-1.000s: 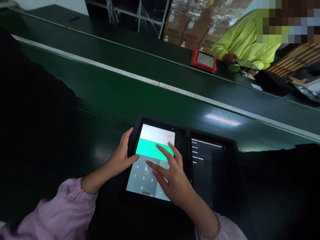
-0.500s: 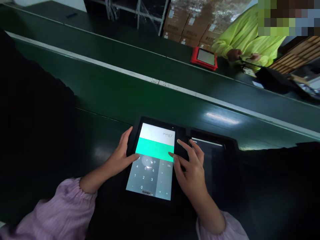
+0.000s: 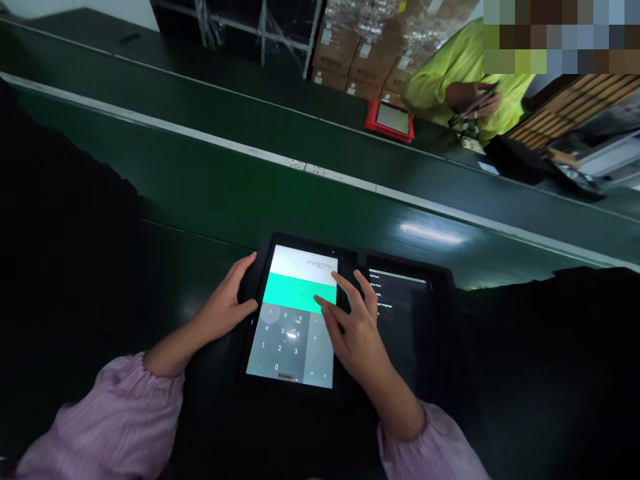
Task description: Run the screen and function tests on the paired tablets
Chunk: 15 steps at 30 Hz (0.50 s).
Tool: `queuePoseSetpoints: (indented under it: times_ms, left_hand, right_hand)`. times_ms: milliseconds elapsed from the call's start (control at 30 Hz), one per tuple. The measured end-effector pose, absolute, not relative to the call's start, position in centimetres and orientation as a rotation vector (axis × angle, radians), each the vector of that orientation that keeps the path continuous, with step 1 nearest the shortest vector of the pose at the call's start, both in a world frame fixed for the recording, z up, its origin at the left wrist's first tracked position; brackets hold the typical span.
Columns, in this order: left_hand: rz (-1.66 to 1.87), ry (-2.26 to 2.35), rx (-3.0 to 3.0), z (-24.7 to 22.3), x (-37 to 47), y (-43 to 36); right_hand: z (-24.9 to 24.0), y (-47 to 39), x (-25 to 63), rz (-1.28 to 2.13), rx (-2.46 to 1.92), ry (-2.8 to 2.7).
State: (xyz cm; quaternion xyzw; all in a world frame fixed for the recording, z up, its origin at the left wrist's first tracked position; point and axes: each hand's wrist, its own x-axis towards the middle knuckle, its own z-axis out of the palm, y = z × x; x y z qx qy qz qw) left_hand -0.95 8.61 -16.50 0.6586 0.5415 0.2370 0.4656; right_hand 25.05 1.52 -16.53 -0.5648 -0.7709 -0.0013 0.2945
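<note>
A tablet [image 3: 287, 340] with a black frame lies on the dark surface before me, its screen lit with a calculator keypad, a bright green band and a line of characters above. My left hand [image 3: 223, 303] is at its left edge, thumb spread from the outstretched fingers, the thumb tip beside the 7 key. Over the right part of the screen is my right hand [image 3: 357, 327], fingers apart, with the index fingertip over the green band. Whether that tip touches the glass I cannot tell. Partly behind my right wrist, a second tablet [image 3: 400, 320] shows a dark menu list.
A green workbench [image 3: 215, 180] with a pale metal strip runs across the view. Beyond it are a red-cased tablet [image 3: 393, 119] and a person in a yellow garment [image 3: 450, 67] handling a flat dark device. Wrapped cardboard boxes [image 3: 340, 50] are stacked behind.
My left thumb has drawn back from the screen to the tablet's edge. My right index finger has moved left over the green band. More characters show on the display. The person opposite has raised a device.
</note>
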Motion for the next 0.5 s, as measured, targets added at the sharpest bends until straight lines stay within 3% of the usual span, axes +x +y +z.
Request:
queuePoseSetpoints:
  times_ms: [233, 500]
  left_hand:
    - [0.628, 1.356, 1.574, -16.2, -3.4, 8.6]
    - [0.905, 1.328, 1.159, -16.7, -1.3, 10.1]
  right_hand:
    - [-14.4, 0.5, 31.4, -0.117, -1.690, -1.842]
    - [-17.4, -0.2, 35.0, -0.120, -1.705, -1.812]
